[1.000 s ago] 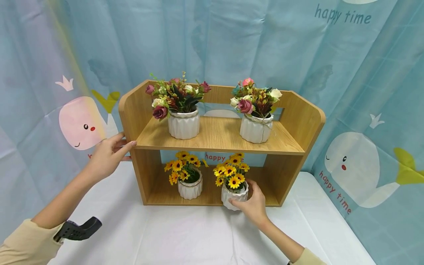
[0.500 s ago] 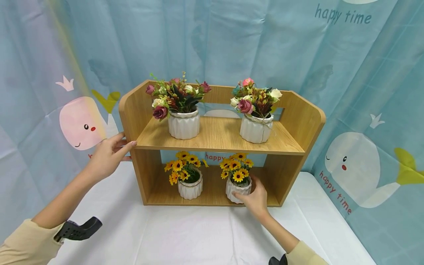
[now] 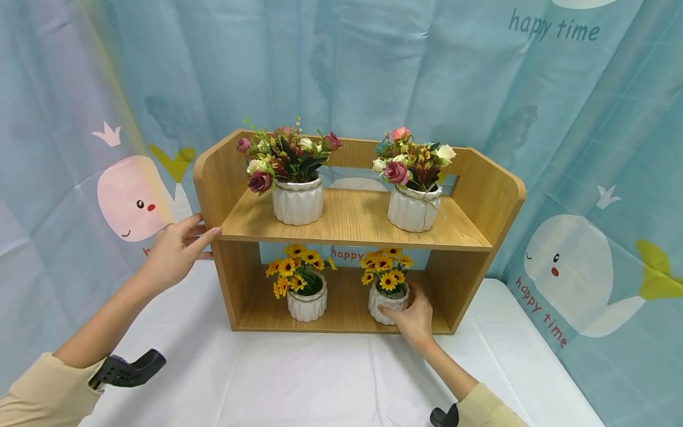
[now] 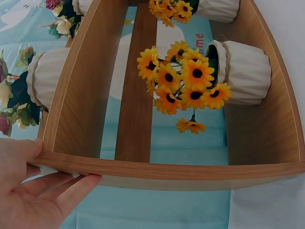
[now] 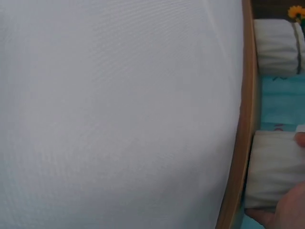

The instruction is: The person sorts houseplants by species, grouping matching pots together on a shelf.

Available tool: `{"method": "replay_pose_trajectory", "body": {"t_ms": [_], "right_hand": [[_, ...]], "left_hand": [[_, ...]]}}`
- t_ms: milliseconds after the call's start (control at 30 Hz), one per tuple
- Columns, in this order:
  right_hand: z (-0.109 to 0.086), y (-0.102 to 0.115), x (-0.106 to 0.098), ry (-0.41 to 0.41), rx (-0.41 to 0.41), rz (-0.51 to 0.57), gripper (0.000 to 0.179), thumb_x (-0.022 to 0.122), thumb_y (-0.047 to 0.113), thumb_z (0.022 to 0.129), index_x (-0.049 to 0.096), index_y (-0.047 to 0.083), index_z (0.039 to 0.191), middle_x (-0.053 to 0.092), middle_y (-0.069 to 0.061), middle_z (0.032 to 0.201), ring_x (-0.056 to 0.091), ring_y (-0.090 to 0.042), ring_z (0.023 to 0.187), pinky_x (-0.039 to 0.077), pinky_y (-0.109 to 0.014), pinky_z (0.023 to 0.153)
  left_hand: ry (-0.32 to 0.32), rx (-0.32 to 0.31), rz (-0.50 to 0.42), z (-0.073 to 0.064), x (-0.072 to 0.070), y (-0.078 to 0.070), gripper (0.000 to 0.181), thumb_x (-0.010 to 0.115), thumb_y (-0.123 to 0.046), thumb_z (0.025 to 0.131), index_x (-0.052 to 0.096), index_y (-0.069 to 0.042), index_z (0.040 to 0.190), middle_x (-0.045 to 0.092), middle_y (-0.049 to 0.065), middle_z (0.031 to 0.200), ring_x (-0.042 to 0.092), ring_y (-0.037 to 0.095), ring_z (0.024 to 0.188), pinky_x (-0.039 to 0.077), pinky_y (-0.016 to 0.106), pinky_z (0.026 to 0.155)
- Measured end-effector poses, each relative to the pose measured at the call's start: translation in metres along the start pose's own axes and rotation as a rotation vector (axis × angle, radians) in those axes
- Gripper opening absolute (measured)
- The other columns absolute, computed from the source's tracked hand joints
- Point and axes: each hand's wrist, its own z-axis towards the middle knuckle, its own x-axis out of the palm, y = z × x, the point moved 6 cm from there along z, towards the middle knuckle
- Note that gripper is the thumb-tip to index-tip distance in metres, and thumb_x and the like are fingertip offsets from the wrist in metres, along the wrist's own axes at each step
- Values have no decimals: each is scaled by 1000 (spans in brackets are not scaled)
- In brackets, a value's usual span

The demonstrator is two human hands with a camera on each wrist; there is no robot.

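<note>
A two-tier wooden shelf (image 3: 347, 237) stands on the white cloth. My left hand (image 3: 173, 249) holds its left side panel, thumb on the front edge and fingers along the outer face, as the left wrist view also shows. On the lower tier at the right, my right hand (image 3: 416, 314) grips a white pot of yellow sunflowers (image 3: 386, 307), thumb in front and fingers round its right side. That pot (image 5: 274, 167) shows partly in the right wrist view. Another white sunflower pot (image 3: 307, 303) sits on the lower tier, left of it.
On the upper tier stand a white pot of roses (image 3: 297, 201) at the left and a second rose pot (image 3: 414, 207) at the right. A blue printed curtain (image 3: 363, 71) hangs behind. White cloth (image 3: 299, 379) covers the table in front.
My right hand has moved the right sunflower pot back and slightly right, from overhanging the lower tier's front edge to farther in. My left hand has stayed on the side panel.
</note>
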Motion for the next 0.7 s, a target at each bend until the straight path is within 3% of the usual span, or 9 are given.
{"method": "replay_pose_trajectory", "body": {"t_ms": [367,533,633,700], "right_hand": [[-4,-12,0,56,13,4,92,94,21,79,44,-6,151,56,-28,147,54,-46,136,46,-61,114],[-10,-14,-7,80,32,28,92,92,23,83,42,-4,156,55,-27,150,55,-44,136,47,-60,113],[-15,-14,-14,94,27,59,87,89,17,86,43,-3,156,53,-28,151,55,-47,137,49,-60,111],[-18,-12,-21,99,20,60,81,87,14,89,44,-3,155,53,-29,151,54,-49,138,50,-60,111]], "left_hand": [[-24,14,-26,-1,2,1,48,57,-19,111,50,11,148,62,42,131,69,54,110,65,26,72],[-4,-9,-38,-8,3,8,62,55,-24,112,34,9,160,52,41,146,72,48,109,61,15,73],[-7,2,-61,-16,2,16,63,55,-22,112,30,6,162,49,41,149,78,16,102,59,11,72],[-16,11,-62,-23,1,22,61,55,-18,112,31,4,162,49,40,150,72,-7,99,59,12,72]]}}
